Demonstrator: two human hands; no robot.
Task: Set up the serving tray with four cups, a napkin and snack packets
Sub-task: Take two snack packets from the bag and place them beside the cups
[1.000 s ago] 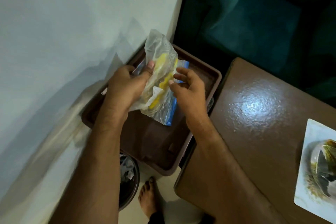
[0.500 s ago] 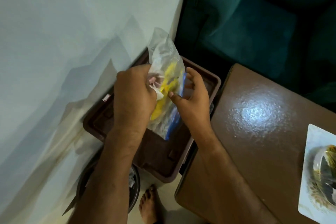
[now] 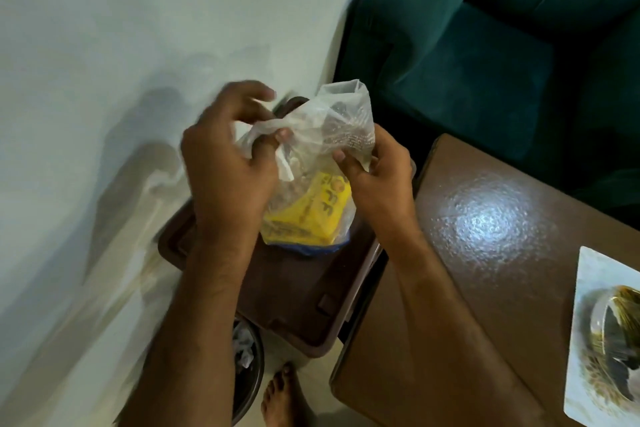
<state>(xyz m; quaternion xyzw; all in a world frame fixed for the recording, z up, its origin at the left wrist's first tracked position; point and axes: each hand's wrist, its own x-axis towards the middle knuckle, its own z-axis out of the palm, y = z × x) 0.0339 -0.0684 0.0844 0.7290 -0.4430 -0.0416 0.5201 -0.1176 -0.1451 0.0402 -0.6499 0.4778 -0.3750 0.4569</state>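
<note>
A clear plastic bag [image 3: 332, 135] hangs over the brown serving tray [image 3: 294, 291], and both hands grip its top. Inside it lies a yellow snack packet [image 3: 311, 215] with a blue edge showing beneath. My left hand [image 3: 225, 177] pinches the crumpled left side of the bag's mouth. My right hand [image 3: 377, 180] holds the right side of the mouth between thumb and fingers. The tray sits low between the wall and the table. Its visible floor holds nothing; the bag and my arms hide part of it. No cups or napkin are visible on the tray.
A brown table [image 3: 485, 253] stands to the right, with a white plate [image 3: 588, 274] carrying a glass piece at its right edge. A teal sofa [image 3: 467, 62] is behind. A dark bin [image 3: 246, 378] and a bare foot [image 3: 280, 395] are below the tray. White wall on the left.
Both hands have shifted up to the bag's mouth and spread it. The bag hangs upright, and the yellow packet has slid to its bottom.
</note>
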